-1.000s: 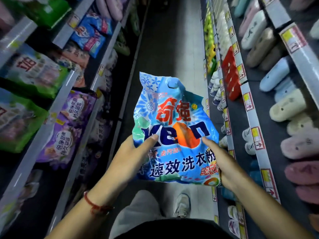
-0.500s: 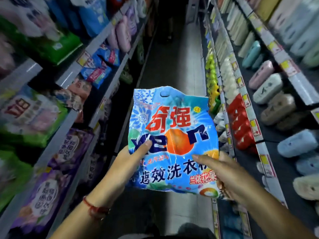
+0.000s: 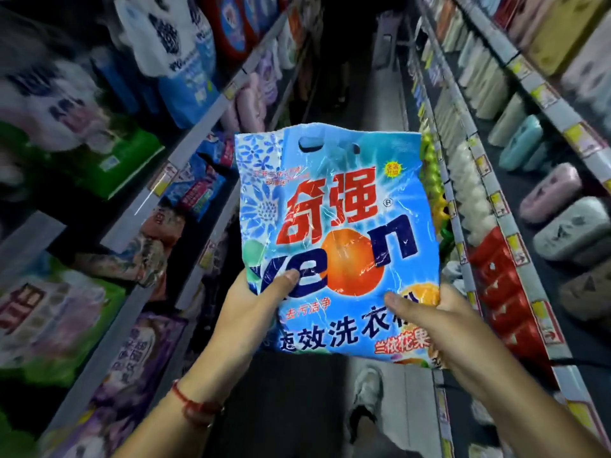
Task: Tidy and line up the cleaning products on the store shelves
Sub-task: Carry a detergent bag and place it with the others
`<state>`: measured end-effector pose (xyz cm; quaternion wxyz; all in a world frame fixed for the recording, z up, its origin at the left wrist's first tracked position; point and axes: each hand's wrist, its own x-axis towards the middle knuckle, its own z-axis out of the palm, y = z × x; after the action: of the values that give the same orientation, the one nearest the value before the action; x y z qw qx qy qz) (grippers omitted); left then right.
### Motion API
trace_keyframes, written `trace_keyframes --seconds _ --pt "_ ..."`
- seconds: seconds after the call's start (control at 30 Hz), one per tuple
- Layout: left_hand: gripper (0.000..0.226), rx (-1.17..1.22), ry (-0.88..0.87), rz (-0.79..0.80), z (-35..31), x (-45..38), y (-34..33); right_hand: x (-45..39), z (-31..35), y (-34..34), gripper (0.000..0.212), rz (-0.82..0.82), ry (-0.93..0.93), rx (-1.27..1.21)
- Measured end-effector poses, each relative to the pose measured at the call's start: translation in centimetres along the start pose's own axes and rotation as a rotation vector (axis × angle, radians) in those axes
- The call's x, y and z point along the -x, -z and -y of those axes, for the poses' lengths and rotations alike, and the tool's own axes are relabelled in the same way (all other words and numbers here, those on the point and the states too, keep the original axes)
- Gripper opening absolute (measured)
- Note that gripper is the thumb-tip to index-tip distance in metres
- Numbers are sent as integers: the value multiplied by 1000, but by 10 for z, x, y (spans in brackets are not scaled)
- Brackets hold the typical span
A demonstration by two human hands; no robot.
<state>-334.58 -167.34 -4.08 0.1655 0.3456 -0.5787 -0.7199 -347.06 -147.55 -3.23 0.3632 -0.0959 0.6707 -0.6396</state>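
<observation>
The blue detergent bag (image 3: 337, 246) hangs upright in the aisle between the shelves, held by its lower corners. It looks soft, crinkly and slick, likely weighty with powder, so gripping low suits it. The left hand (image 3: 251, 312) and right hand (image 3: 429, 322) have their fingers clamped on it.

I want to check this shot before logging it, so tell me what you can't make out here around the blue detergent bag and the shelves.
- Blue detergent bag, head view: its lower corners are covered by the left hand and right hand, hiding part of the print.
- Both hands' fingers behind the bag: hidden by the bag.
- Bags on the left shelves: motion-blurred, labels unreadable.
- Price tags on the right shelf rail: too small to read.
</observation>
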Motion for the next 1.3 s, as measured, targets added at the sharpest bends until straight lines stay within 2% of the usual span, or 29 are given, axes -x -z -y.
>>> trace_keyframes --seconds 0.13,0.27,0.37,0.4,0.57,0.73,0.93,1.03,1.2,1.23,1.3 --pt "20 -108 -140 -73 -27 -46 -35 -63 18 33 53 26 18 -88" --pt "22 -213 -276 -98 -65 -90 -77 -129 48 64 84 116 62 -165" --pt "25 -243 -334 -117 -90 -121 -103 -177 75 78 52 128 105 -227" --pt "26 -241 -351 -120 -99 -129 -110 -191 87 79 49 124 119 -227" --pt "23 -235 -395 -222 -131 -175 -122 -250 134 74 55 169 189 -155" --pt "21 -198 -435 -352 -166 -214 -112 -308 184 51 44 295 166 -84" --pt "16 25 -423 -504 -207 -257 -73 -367 245 -7 40 465 246 31" --pt "14 53 -456 -602 -228 -284 -48 -395 270 -39 51 530 417 179" --pt "17 32 -535 -650 -268 -335 -9 -455 307 -83 86 563 586 377" --pt "17 31 -552 -650 -276 -344 -4 -467 315 -92 86 557 608 385" --pt "18 30 -578 -653 -288 -363 6 -491 330 -109 71 539 648 385"
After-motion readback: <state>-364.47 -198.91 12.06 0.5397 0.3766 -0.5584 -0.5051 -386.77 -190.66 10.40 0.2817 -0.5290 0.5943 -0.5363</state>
